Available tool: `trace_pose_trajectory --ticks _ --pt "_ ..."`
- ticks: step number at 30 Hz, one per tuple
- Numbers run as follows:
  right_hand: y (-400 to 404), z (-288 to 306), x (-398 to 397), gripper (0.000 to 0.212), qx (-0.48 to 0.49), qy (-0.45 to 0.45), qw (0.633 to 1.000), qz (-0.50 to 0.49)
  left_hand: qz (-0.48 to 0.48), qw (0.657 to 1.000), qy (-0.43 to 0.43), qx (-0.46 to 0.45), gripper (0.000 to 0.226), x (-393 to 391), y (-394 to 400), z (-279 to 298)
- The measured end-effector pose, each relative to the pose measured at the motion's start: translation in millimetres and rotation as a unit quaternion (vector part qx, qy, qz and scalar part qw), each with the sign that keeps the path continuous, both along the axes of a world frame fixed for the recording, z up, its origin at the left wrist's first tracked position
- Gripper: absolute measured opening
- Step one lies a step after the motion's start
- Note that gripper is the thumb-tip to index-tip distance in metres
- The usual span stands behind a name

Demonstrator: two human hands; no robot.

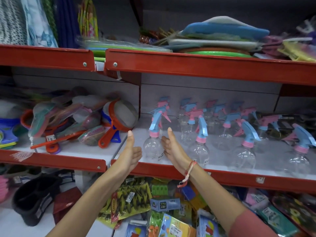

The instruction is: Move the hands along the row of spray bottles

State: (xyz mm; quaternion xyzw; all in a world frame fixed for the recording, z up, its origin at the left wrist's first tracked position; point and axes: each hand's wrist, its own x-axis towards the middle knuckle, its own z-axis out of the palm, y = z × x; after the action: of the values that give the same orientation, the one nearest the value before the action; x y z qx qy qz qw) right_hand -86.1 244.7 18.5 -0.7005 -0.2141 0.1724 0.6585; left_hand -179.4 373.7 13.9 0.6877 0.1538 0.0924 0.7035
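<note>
Both my hands are raised in front of the middle shelf [171, 173], thumbs pointing up and fingers curled in, holding nothing. My left hand [131, 152] is just left of a clear spray bottle [152, 148] with a pink collar and blue trigger. My right hand [171, 147], with a red thread band at its wrist, is right beside the same bottle; I cannot tell whether its knuckles touch it. Several more clear spray bottles [200, 151] with pink and blue triggers stand in rows to the right.
Plastic strainers [119, 117] and mesh items are piled on the left part of the shelf. The upper red shelf [205, 65] holds sponges, mats and folded cloth. Below lie packets of clips [131, 200], small boxes and a dark cup holder [32, 200].
</note>
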Motion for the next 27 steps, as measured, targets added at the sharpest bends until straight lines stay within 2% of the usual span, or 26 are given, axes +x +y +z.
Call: trace_pose_trajectory --ticks 5,15,27 --pt "-4 6 -12 0.073 0.007 0.000 1.000 0.017 0.000 1.000 0.002 -0.014 0.099 7 -3 6" --pt "-11 -8 -26 0.083 -0.009 0.004 1.000 0.019 0.019 1.000 -0.001 0.005 0.102 23 7 10" --pt "-8 -14 -24 0.094 -0.053 -0.016 0.998 -0.010 0.025 0.998 -0.021 0.057 0.092 23 -9 11"
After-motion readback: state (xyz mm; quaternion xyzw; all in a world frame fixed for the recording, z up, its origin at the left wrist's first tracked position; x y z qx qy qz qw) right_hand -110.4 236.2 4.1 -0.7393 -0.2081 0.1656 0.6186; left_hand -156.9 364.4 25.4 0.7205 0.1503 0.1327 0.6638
